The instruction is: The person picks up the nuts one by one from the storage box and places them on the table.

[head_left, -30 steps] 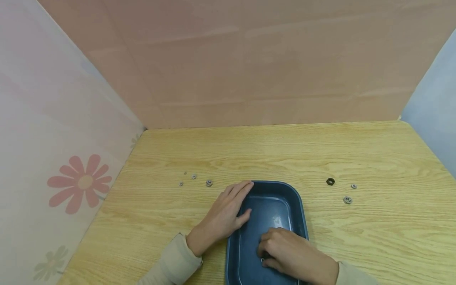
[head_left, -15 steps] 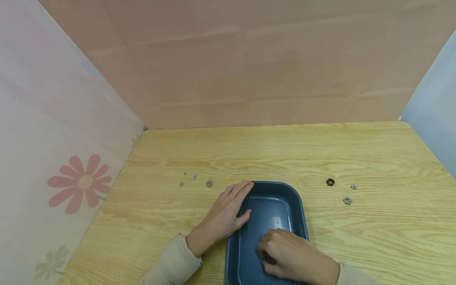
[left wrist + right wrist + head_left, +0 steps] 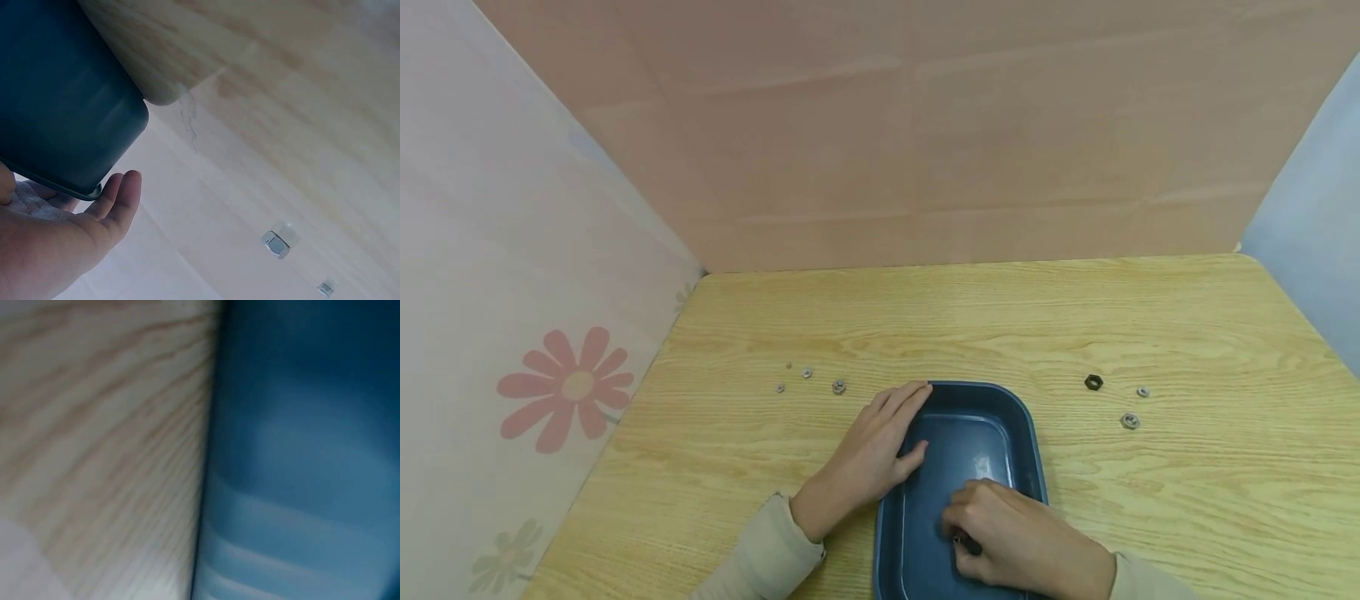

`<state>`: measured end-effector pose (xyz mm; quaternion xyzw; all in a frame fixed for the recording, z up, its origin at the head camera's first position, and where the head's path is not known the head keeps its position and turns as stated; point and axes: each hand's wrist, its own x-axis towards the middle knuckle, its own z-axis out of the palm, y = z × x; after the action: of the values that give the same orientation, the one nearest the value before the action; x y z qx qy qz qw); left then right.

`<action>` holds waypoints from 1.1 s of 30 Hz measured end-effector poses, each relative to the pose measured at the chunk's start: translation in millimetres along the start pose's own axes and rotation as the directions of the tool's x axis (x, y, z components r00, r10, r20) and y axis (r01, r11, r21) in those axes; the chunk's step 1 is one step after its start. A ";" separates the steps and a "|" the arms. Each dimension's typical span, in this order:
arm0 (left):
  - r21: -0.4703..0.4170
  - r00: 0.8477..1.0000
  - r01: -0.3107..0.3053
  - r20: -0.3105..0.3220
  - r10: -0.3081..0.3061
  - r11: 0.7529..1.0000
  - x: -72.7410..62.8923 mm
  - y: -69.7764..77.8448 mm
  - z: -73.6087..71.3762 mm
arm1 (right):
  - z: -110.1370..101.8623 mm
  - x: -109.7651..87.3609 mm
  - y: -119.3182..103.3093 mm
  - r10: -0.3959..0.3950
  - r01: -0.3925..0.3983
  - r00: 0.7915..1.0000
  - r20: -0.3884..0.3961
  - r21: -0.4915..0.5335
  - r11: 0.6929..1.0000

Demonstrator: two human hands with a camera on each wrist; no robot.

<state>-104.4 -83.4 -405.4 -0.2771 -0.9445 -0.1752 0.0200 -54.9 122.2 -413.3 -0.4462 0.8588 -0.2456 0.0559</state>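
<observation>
A deep blue tray [image 3: 962, 450] lies lengthwise at the table's front. My left hand [image 3: 868, 450] rests along its left rim, fingers straight and thumb spread over the inside. In the left wrist view the fingertips [image 3: 129, 181] reach past the tray's rim [image 3: 94, 195]. My right hand [image 3: 1007, 533] is low inside the tray, fingers curled, pinching a small nut [image 3: 957, 540] between thumb and forefinger. Only a bit of the nut shows; the fingers cover the rest. The right wrist view has just the blurred tray side [image 3: 300, 462], not the hand.
Several small metal nuts, among them a larger one [image 3: 838, 387], lie left of the tray on the wooden table [image 3: 925, 325]. To its right are a black nut [image 3: 1093, 382], a small silver nut [image 3: 1142, 392] and a larger silver nut [image 3: 1130, 421]. A pinkish-brown sheet [image 3: 910, 150] stands behind.
The small nut at the right thumb's tip has shifted slightly up between the fingers, and the thumb has drawn in a little. The left hand and the tray hold still.
</observation>
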 end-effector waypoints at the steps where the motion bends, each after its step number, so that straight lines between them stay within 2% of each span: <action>1: 0.001 1.000 0.001 0.002 -0.001 1.000 0.0 -0.1 0.1 | 0.0 -0.1 0.3 -0.005 0.005 1.000 -0.004 -0.001 1.000; 7: -0.010 1.000 0.009 0.011 -0.009 1.000 0.6 -0.5 0.4 | -0.5 -0.6 3.4 -0.054 0.056 0.997 -0.062 0.033 0.998; 11: -0.016 1.000 0.009 0.012 -0.009 1.000 0.8 -0.8 0.7 | -2.3 -0.5 5.3 -0.074 0.086 0.988 -0.133 0.086 0.993; 16: -0.015 1.000 0.007 0.011 -0.006 1.000 0.7 -1.3 1.0 | -9.5 -0.2 6.1 -0.080 0.097 0.972 -0.223 0.065 0.993; 19: -0.011 1.000 0.004 0.011 -0.004 1.000 0.8 -1.4 1.1 | -16.7 0.6 9.1 -0.081 0.090 0.959 -0.270 0.024 0.996; 24: -0.004 1.000 0.004 0.011 -0.004 1.000 1.1 -0.9 0.9 | -30.1 -0.9 17.1 -0.084 0.072 0.928 -0.363 -0.047 0.996; 28: 0.001 1.000 0.004 0.006 -0.004 1.000 1.1 -0.8 1.0 | -42.2 -4.3 23.6 -0.058 0.038 0.909 -0.412 -0.057 0.998; 33: -0.005 1.000 0.003 0.002 -0.003 1.000 0.8 -1.3 1.7 | -55.1 -9.8 31.6 0.010 -0.040 0.897 -0.441 -0.058 0.998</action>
<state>-105.7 -83.4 -407.2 -0.2761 -0.9445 -0.1773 0.0180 -89.8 165.7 -381.3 -0.3695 0.8625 -0.3110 -0.1512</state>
